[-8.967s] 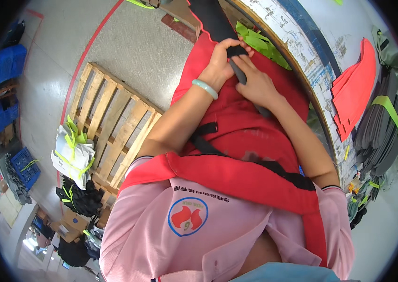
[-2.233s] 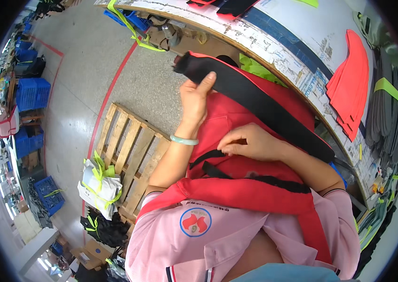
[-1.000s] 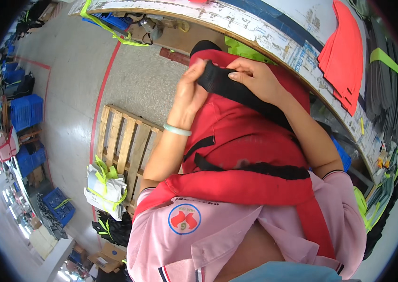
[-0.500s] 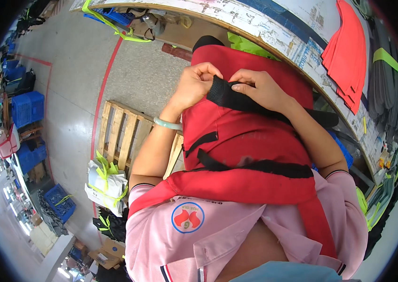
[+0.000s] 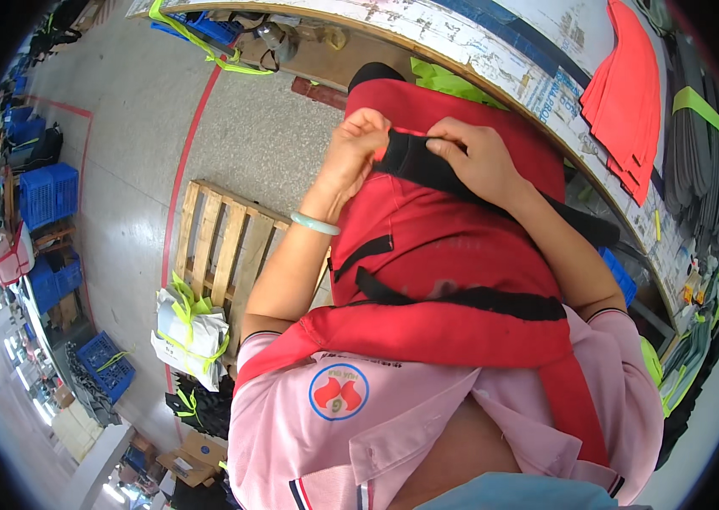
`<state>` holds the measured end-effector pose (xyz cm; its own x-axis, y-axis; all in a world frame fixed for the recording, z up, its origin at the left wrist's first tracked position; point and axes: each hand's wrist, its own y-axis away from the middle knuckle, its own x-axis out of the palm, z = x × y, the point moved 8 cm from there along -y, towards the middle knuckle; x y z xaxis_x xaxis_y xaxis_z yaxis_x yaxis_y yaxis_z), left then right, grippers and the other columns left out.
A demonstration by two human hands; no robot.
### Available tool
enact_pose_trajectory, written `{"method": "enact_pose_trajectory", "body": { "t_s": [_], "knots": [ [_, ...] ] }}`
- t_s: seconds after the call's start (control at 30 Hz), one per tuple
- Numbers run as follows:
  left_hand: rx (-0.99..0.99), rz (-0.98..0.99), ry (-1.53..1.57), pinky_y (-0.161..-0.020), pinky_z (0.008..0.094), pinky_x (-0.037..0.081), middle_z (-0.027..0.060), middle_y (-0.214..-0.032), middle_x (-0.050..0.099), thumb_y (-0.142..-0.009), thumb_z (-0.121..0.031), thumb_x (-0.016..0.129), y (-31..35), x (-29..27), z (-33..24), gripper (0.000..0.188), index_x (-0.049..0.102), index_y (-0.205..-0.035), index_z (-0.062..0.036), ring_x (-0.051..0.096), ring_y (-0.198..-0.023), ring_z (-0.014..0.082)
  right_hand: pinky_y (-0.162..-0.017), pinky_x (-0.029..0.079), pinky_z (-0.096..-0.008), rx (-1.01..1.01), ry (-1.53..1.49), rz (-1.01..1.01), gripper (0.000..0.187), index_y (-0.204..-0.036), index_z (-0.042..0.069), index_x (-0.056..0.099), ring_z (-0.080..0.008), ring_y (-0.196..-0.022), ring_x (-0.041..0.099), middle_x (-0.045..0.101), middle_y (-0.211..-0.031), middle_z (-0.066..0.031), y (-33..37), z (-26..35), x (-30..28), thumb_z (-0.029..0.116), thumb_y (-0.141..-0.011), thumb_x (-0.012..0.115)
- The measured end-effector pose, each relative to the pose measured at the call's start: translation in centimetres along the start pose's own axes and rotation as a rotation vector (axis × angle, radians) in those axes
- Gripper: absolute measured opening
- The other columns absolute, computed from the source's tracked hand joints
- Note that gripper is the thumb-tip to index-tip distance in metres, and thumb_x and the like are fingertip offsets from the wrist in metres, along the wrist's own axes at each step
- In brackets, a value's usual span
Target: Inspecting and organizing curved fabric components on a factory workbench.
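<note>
A long black fabric strip point(image 5: 417, 160) is stretched between my two hands above my lap, over the red apron point(image 5: 461, 246) I wear. My left hand point(image 5: 355, 151), with a pale green bangle above the wrist, pinches the strip's left end. My right hand point(image 5: 480, 166) grips its upper edge a short way along, thumb on top. Beyond that, the strip passes beneath my right forearm, and its rounded other end point(image 5: 591, 225) comes out on the far side. The fingertips of my left hand partly hide the end they pinch.
A worn white worktable point(image 5: 538, 93) curves along the top and right. On it lie stacked coral-red pieces point(image 5: 627, 102) and a bundle of grey strips point(image 5: 704, 161). A wooden pallet point(image 5: 223, 246) and a white tied bundle point(image 5: 194, 331) are on the floor at left, with blue crates point(image 5: 49, 195) beyond.
My left hand has turned and shifted slightly left and toward me. The strip's mesh-textured end has turned over, showing a smoother face, and my right thumb and fingers have moved slightly right.
</note>
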<state>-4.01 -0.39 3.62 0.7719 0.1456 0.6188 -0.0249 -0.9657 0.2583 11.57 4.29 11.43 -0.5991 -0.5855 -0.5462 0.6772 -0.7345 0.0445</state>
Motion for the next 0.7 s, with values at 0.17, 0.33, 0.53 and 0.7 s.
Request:
{"method": "enact_pose_trajectory", "body": {
  "t_s": [0.17, 0.33, 0.53, 0.7],
  "knots": [
    [-0.011, -0.165, 0.419, -0.071, 0.0196, 0.049, 0.0007, -0.093, 0.064, -0.085, 0.002, 0.066, 1.3, 2.7, 0.4, 0.024, 0.061, -0.107, -0.0035, 0.060, -0.078, 0.0071, -0.066, 0.048, -0.0371, 0.071, -0.024, -0.175, 0.014, -0.091, 0.004, 0.061, -0.0304, -0.074, 0.064, 0.065, -0.079, -0.0132, -0.8, -2.1, -2.2, 0.017, -0.088, 0.060],
    [0.162, -0.258, -0.116, -0.076, 0.0228, 0.051, 0.0033, -0.097, 0.067, -0.081, 0.001, 0.072, 1.9, 2.8, 1.9, 0.027, 0.063, -0.107, -0.0021, 0.062, -0.083, 0.0088, -0.065, 0.046, -0.0373, -0.077, -0.023, -0.118, 0.017, -0.088, 0.005, 0.061, -0.0304, -0.069, 0.060, 0.060, -0.071, -0.0134, -1.4, -0.5, -0.2, 0.022, -0.089, 0.059],
    [0.127, -0.254, 0.018, -0.076, 0.0233, 0.052, 0.0036, -0.093, 0.068, -0.081, 0.003, 0.071, 1.2, 3.6, 2.4, 0.018, 0.065, -0.098, -0.0001, 0.063, -0.081, 0.0095, -0.056, 0.041, -0.0353, 0.155, -0.250, -0.033, 0.032, -0.074, 0.002, 0.059, -0.0256, -0.057, 0.054, 0.055, -0.064, -0.0141, -2.6, -4.8, 0.4, 0.029, -0.092, 0.056],
    [-0.034, -0.076, -0.131, -0.075, 0.0230, 0.053, 0.0048, -0.095, 0.068, -0.082, 0.004, 0.069, 0.9, 2.8, 3.3, 0.021, 0.065, -0.103, 0.0019, 0.064, -0.081, 0.0098, -0.059, 0.039, -0.0262, 0.095, -0.024, 0.079, 0.034, -0.075, 0.002, 0.059, -0.0062, -0.063, 0.043, 0.046, -0.062, 0.0020, -2.0, -2.1, 0.2, 0.029, -0.095, 0.056]
  ]
}}
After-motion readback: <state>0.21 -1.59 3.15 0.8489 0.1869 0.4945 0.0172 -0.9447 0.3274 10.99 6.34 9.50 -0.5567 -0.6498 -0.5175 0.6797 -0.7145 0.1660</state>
